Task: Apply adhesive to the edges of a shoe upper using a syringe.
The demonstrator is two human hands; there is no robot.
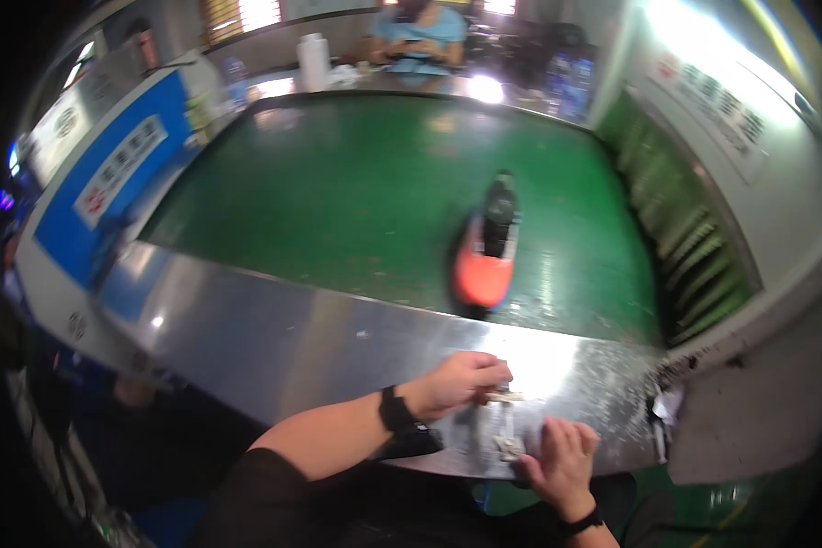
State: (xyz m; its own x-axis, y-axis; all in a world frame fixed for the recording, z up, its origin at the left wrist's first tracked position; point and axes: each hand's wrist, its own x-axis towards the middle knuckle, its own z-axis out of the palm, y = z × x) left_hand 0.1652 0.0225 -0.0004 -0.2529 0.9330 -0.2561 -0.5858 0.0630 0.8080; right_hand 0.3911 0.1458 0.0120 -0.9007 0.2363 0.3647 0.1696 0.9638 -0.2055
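Note:
My left hand (466,379) is closed in a pinch just above the metal table edge. At its fingertips is a short pale strip (505,397), blurred; its kind cannot be made out. To the right and nearer, my right hand (562,457) is bent with thumb and fingers apart, and no held thing shows in it. A small whitish piece (508,448) lies on the metal next to my right thumb. On the green surface beyond my hands sits an orange and black shoe (484,274), its orange end toward me.
A bare metal ledge (274,320) runs along the near side of the green surface (356,201). A blue-and-white panel (119,173) stands left, a pale wall (703,119) right. At the far end are a white bottle (314,62), clear bottles (571,87) and a seated person (418,41).

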